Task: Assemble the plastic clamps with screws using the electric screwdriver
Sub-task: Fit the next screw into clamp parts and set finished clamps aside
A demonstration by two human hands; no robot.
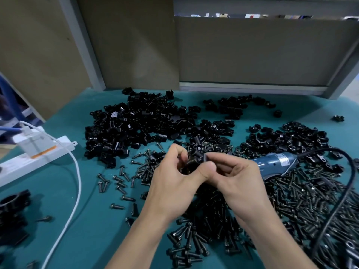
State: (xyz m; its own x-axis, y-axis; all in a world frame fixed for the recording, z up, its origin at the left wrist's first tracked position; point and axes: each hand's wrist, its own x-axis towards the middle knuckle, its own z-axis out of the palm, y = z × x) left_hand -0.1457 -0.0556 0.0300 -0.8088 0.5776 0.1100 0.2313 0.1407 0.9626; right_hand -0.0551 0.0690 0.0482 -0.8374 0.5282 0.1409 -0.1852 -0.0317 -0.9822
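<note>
Both hands meet at the middle of the teal table, above the screws. My left hand [172,179] and my right hand [233,177] together grip a small black plastic clamp [194,161] between curled fingers and thumbs. Most of the clamp is hidden by my fingers. The blue electric screwdriver [275,165] lies on the table just right of my right hand, with its black cable [347,193] looping toward the right edge. Black screws [291,206] lie heaped below and right of my hands. Piles of black clamp halves [139,123] spread across the back.
A white power strip [37,158] with a plugged adapter and a white cable [77,183] sits at the left. Assembled black clamps [13,206] stand at the left edge. Cardboard panels [252,51] wall off the table's back. Loose screws [118,181] dot the teal mat [91,220].
</note>
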